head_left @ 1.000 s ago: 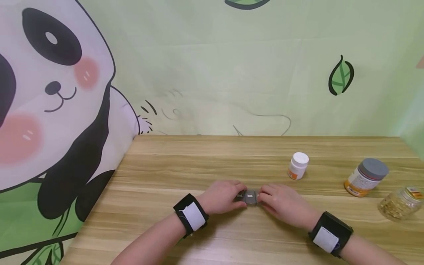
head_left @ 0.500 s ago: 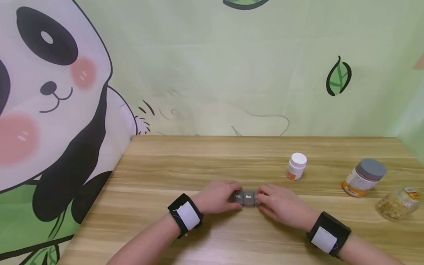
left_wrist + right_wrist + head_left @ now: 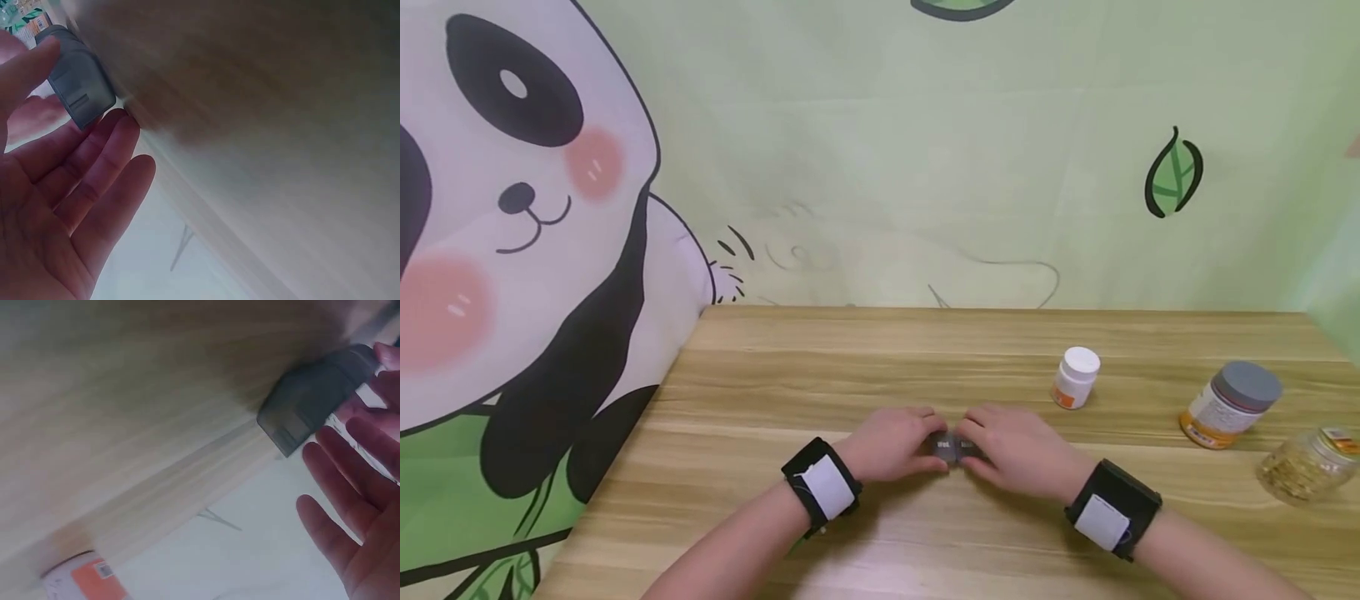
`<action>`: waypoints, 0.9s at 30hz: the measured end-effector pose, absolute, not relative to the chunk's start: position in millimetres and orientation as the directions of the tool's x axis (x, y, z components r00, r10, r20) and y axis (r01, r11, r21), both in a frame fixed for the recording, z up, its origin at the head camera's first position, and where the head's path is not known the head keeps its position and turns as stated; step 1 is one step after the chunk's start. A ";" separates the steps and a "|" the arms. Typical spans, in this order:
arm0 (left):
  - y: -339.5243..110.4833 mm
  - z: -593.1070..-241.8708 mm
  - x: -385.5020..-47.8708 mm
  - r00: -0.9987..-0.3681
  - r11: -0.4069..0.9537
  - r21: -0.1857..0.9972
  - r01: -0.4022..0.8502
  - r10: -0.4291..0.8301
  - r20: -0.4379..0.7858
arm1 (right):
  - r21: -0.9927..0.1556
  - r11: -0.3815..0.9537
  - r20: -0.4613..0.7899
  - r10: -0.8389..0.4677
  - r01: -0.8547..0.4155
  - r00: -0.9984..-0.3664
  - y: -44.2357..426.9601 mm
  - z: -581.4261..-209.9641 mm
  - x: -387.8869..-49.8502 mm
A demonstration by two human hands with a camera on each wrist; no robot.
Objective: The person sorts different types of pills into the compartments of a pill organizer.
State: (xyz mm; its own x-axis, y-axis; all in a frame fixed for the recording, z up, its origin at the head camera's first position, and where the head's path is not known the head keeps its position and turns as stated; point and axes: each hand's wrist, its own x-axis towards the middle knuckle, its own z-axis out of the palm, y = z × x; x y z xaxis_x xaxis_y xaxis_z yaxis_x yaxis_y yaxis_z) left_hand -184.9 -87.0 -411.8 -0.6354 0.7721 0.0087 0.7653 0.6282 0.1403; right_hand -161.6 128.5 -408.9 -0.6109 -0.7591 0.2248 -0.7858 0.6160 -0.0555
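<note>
A small dark grey pill box (image 3: pixel 947 447) with day labels on its lids lies on the wooden table between both hands. My left hand (image 3: pixel 891 446) grips its left end, thumb on the near side and fingers on the far side. At the box's right part, my right hand (image 3: pixel 1022 450) pinches it the same way, its fingers covering part of the lids. In the left wrist view the box's grey end (image 3: pixel 81 87) shows beside the thumb and fingers. The right wrist view shows the box's other end (image 3: pixel 300 406) sticking out past the right fingers.
Right of the hands stand a white bottle (image 3: pixel 1076 379) with an orange label, a grey-lidded jar (image 3: pixel 1229 404) and a clear jar (image 3: pixel 1306 467) of golden pieces. A panda-printed cloth (image 3: pixel 880 150) hangs behind the table (image 3: pixel 820 350).
My right hand has shifted left along the box, nearer to my left hand, and covers more of the lids. The bottle and jars stand where they were.
</note>
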 end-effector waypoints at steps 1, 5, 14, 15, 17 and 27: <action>-87.0 -411.9 -184.6 -0.635 0.628 0.140 0.765 0.772 0.007 | -0.045 0.613 0.205 -0.767 -0.788 -0.608 126.5 -409.9 -162.3; -86.5 -412.0 -184.0 -0.635 0.628 0.133 0.766 0.773 0.007 | -0.012 0.602 0.141 -0.789 -0.798 -0.598 124.2 -413.7 -164.2; -85.6 -412.5 -182.0 -0.624 0.620 0.089 0.779 0.781 0.023 | 0.008 0.554 0.122 -0.827 -0.832 -0.549 127.4 -416.5 -167.7; -85.6 -412.3 -182.0 -0.622 0.618 0.081 0.782 0.783 0.025 | 0.014 0.547 0.124 -0.831 -0.837 -0.542 127.6 -416.3 -168.0; -85.5 -412.3 -181.9 -0.615 0.612 0.066 0.788 0.788 0.029 | 0.022 0.537 0.129 -0.838 -0.843 -0.530 127.8 -415.7 -168.5; -84.8 -410.8 -179.5 -0.604 0.604 0.019 0.797 0.796 0.037 | 0.138 0.473 0.170 -0.877 -0.870 -0.449 127.6 -419.4 -168.0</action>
State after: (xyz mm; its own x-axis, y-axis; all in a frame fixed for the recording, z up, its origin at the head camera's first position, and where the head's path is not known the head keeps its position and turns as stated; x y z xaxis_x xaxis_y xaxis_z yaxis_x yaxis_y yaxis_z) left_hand -179.5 -84.8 -410.8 -0.6038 0.7963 0.0374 0.7971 0.6035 0.0192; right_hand -168.0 127.6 -419.4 -0.4493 -0.8771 0.1696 -0.8704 0.4725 0.1380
